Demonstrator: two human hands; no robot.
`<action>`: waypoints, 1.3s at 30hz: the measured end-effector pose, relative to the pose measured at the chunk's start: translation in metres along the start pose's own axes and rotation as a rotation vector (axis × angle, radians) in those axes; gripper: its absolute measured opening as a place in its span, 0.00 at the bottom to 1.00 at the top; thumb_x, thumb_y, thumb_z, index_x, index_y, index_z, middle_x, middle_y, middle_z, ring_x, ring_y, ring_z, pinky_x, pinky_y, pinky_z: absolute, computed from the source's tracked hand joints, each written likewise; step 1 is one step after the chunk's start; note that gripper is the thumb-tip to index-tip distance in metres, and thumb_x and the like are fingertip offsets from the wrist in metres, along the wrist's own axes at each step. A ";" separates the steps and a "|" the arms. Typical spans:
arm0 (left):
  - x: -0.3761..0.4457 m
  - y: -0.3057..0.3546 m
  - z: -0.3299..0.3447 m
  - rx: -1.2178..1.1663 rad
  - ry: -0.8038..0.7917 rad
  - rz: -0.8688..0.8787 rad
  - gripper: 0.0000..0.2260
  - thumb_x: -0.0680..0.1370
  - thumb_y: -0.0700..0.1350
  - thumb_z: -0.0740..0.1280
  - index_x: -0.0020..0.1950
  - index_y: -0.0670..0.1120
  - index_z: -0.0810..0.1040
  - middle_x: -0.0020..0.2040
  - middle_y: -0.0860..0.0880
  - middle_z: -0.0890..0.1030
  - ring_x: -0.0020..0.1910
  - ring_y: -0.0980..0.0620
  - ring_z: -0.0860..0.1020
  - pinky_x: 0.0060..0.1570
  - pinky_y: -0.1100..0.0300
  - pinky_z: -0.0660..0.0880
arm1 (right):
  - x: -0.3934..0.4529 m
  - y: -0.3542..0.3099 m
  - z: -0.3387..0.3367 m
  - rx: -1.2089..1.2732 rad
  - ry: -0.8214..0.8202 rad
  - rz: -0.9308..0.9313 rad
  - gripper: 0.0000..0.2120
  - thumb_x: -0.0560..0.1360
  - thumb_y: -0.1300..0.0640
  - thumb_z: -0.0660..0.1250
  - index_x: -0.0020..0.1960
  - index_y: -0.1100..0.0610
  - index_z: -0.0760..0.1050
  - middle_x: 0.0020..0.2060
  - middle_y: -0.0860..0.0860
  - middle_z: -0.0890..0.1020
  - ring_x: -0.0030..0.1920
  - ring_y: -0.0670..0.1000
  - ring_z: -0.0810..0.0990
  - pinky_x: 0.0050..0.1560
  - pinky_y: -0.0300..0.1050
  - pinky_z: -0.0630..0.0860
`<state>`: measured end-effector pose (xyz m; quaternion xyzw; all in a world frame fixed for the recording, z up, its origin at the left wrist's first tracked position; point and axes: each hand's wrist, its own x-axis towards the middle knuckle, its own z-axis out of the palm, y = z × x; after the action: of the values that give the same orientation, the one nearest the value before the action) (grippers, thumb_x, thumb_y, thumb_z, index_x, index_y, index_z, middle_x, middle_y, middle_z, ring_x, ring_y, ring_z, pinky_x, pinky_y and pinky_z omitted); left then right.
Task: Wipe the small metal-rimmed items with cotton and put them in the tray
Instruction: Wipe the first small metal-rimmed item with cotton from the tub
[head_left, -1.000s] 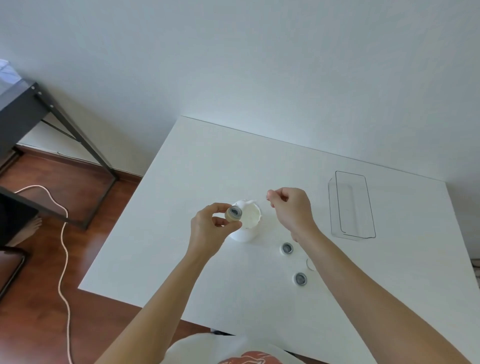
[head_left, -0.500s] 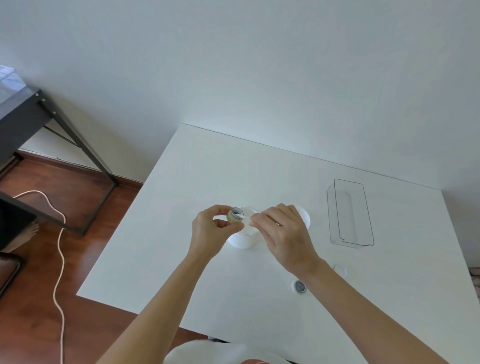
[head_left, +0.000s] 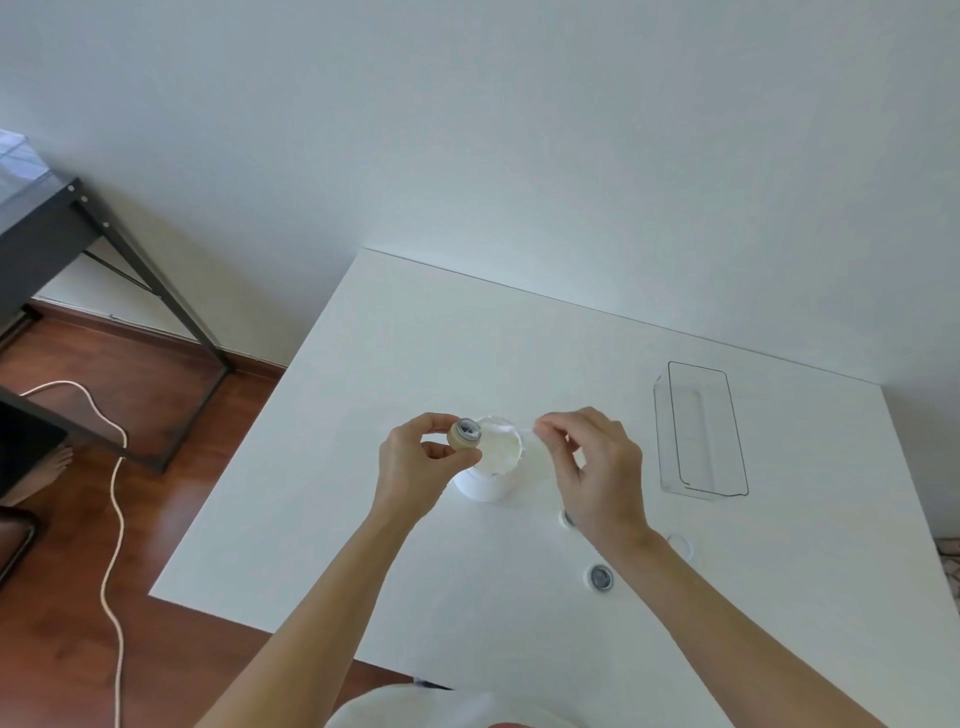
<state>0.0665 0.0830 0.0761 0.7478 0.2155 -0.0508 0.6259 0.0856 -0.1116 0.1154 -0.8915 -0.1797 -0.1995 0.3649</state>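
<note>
My left hand (head_left: 415, 462) pinches a small metal-rimmed item (head_left: 464, 434) with a tan body, held above a white tub of cotton (head_left: 493, 460). My right hand (head_left: 592, 467) pinches a thin white cotton swab (head_left: 506, 427) whose tip reaches into the item's mouth. Two more metal-rimmed items lie on the white table: one (head_left: 600, 576) near my right forearm, one (head_left: 567, 518) mostly hidden under my right wrist. The clear plastic tray (head_left: 698, 431) stands to the right, with nothing visible in it.
A small white ring (head_left: 680, 545) lies right of my right wrist. The white table (head_left: 415, 353) ends at the wall behind and drops off on the left. A black desk frame (head_left: 104, 249) and a white cable (head_left: 111, 519) are on the wooden floor at left.
My right hand came from the right of the tub toward the held item and now brings the swab's tip into its mouth. My left hand kept the item almost still.
</note>
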 end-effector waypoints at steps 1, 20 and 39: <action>0.000 -0.001 -0.001 -0.006 0.003 0.000 0.14 0.68 0.42 0.79 0.49 0.55 0.83 0.35 0.50 0.85 0.31 0.57 0.79 0.29 0.70 0.70 | 0.002 0.002 0.002 0.056 0.028 0.097 0.05 0.76 0.61 0.69 0.42 0.54 0.79 0.36 0.43 0.80 0.36 0.43 0.74 0.41 0.31 0.68; -0.010 -0.019 -0.013 -0.081 -0.009 0.069 0.13 0.69 0.41 0.80 0.48 0.55 0.82 0.48 0.62 0.84 0.37 0.62 0.81 0.38 0.70 0.75 | 0.012 0.021 0.061 -0.261 -0.496 0.351 0.10 0.79 0.56 0.62 0.44 0.60 0.77 0.43 0.55 0.78 0.44 0.57 0.77 0.51 0.50 0.69; 0.004 -0.013 0.004 0.050 0.012 0.090 0.13 0.68 0.44 0.80 0.49 0.56 0.84 0.40 0.62 0.82 0.25 0.59 0.67 0.30 0.70 0.68 | 0.031 0.008 0.007 0.311 -0.223 0.834 0.10 0.77 0.56 0.67 0.41 0.59 0.82 0.31 0.50 0.80 0.34 0.47 0.75 0.36 0.39 0.69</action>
<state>0.0661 0.0817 0.0624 0.7724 0.1839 -0.0235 0.6075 0.1175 -0.1062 0.1209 -0.8383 0.1286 0.0912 0.5219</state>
